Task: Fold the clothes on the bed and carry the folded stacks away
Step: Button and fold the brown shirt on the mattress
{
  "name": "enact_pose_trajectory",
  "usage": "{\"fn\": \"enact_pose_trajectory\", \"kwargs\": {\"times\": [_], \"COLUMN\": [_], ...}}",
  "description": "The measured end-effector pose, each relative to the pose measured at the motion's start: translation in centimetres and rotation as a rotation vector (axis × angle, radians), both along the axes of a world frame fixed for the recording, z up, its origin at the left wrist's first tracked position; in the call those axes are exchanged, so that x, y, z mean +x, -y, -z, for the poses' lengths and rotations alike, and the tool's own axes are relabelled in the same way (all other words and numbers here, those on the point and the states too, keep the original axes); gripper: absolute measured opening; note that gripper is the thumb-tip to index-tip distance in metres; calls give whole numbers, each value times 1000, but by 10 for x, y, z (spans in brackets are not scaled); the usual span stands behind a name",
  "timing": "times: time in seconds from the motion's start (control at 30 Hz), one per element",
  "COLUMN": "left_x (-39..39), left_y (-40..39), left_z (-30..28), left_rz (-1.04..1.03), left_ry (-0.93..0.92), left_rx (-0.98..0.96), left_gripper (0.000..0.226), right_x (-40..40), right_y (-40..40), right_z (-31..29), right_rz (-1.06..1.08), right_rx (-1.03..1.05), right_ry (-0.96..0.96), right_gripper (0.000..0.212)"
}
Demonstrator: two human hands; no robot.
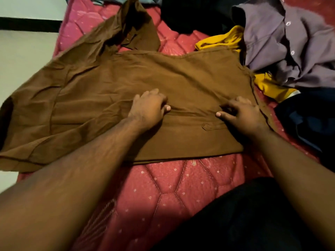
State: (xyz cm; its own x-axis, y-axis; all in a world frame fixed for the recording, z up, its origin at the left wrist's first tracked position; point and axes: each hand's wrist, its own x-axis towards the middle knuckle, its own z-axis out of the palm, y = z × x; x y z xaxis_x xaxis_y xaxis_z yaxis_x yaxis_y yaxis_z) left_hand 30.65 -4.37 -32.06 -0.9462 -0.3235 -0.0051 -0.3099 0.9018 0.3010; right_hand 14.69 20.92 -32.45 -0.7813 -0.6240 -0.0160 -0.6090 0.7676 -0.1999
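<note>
Nearest, a dark garment (244, 220) covers the lower right corner over the bed (181, 187), a red quilted mattress. Both forearms reach forward onto the brown shirt (101, 91), which lies spread across the bed with its near part folded flat. The left hand (147, 110) has its fingers curled, pinching a ridge of the brown cloth. The right hand (243, 115) also gathers the cloth with bent fingers, close to the shirt's right edge. Beyond, to the right, lie a yellow garment (223, 39), a purple button shirt (290, 44) and navy clothing (311, 116). Black clothing (195, 13) lies farthest.
</note>
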Motion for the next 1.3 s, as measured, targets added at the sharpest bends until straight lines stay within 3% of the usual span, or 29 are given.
{"fn": "enact_pose_trajectory", "kwargs": {"times": [0.03, 0.17, 0.27, 0.37, 0.47, 0.57, 0.67, 0.77, 0.83, 0.97, 1.13, 1.3], "left_x": [0, 4, 6, 12, 28, 46, 47, 44, 43, 44, 44, 45], "left_y": [3, 5, 4, -4, -25, -45, -48, -48, -48, -48, -49, -50], "left_z": [2, 12, 20, 18, 12, 20, 28, 28, 27, 30, 26, 27], "left_rz": [40, 40, -74, -81, 132, 341, 330, 314, 323, 318, 319, 313], "left_ry": [-55, -174, -135, -130, -212, -62, 81, 92, 95, 94, 88, 99], "left_rx": [10, -49, 6, -168, -245, -279, -260, -262, -267, -273, -262, -256], "left_gripper": [26, 21, 22, 37, 57, 71, 80, 85, 90, 95, 97, 96], "right_x": [-3, -8, -3, 0, 0, 0, 2, 7, 6, 6, 11, 12], "right_y": [-2, -5, -6, -2, -1, -8, -23, -36, -34, -25, -22, -21], "right_z": [-1, -10, -1, 7, 8, -3, -14, -11, -8, -11, -22, -33], "right_rz": [-24, -21, 25, 4, 14, 251, 529, 625, 604, 495, 398, 357], "right_rx": [-39, -128, -3, 120, 102, 49, 39, 61, 68, 162, 102, 81], "right_ry": [-1, -39, -118, -243, -343, -374, -193, 102, 84, -172, -382, -355], "right_gripper": [21, 25, 32, 43, 45, 51, 70, 75, 72, 61, 32, 30]}}
